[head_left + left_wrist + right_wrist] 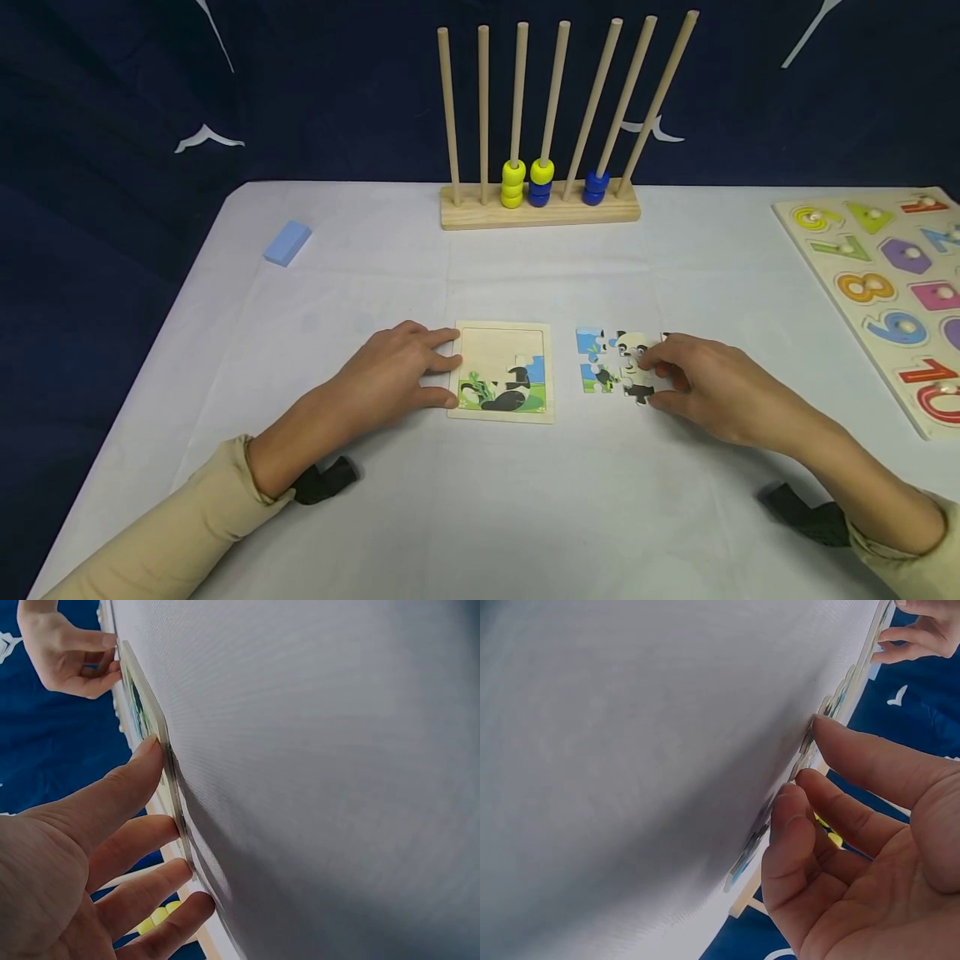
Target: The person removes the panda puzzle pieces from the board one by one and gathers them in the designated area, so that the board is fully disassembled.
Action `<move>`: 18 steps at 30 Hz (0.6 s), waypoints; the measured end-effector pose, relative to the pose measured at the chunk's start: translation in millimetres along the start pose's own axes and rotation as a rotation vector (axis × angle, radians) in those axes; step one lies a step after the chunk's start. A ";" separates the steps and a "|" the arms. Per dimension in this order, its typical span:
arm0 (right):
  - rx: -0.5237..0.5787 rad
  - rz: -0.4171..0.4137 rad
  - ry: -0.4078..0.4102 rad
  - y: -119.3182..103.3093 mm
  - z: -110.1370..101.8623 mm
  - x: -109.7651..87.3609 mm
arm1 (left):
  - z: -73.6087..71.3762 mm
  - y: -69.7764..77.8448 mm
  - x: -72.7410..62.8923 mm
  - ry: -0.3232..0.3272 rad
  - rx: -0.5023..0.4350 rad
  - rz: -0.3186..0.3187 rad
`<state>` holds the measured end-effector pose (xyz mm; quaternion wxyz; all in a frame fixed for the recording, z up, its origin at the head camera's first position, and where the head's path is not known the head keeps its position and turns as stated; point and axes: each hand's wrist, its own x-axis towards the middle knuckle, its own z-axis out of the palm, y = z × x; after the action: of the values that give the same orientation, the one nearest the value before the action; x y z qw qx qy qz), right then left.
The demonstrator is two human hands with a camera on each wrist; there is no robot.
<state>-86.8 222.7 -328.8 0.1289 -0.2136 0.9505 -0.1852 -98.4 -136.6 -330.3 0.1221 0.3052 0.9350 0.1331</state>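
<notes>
Hands: left (386,367) spread, touching tray (487,346) part-filled with panda pieces (510,396); right (708,387) half-curled, touching loose pieces (632,367), grip unclear.

The right hand's grip (870,840) is down low at the white surface (630,750), thumb and forefinger pinching at the thin puzzle pieces (740,868) lying flat there. Its other fingers curl in on the far side, where a bit of blue shows on one piece. Over to the left I see the left hand's grip (928,634), fingertips at a thin board (871,641). Farther off, yellow beads (834,839) peek past the right fingers, and blue cloth (930,720) carries a white bird shape (898,696).
</notes>
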 end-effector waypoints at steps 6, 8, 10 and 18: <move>-0.005 -0.011 0.008 1.1 0.1 0.5 | 0.4 -0.3 -0.3 0.000 -0.008 -0.004; -0.007 -0.011 0.008 1.3 0.1 0.6 | 0.4 -0.2 -0.3 -0.002 -0.008 -0.008; -0.009 -0.010 0.008 1.5 0.0 0.7 | 0.3 0.1 -0.3 -0.005 -0.008 -0.013; -0.014 -0.006 0.008 1.4 -0.9 0.8 | 0.2 0.1 0.0 -0.001 -0.001 -0.004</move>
<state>-88.3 223.7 -328.7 0.1232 -0.2165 0.9517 -0.1795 -98.3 -136.6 -330.5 0.1232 0.3035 0.9354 0.1332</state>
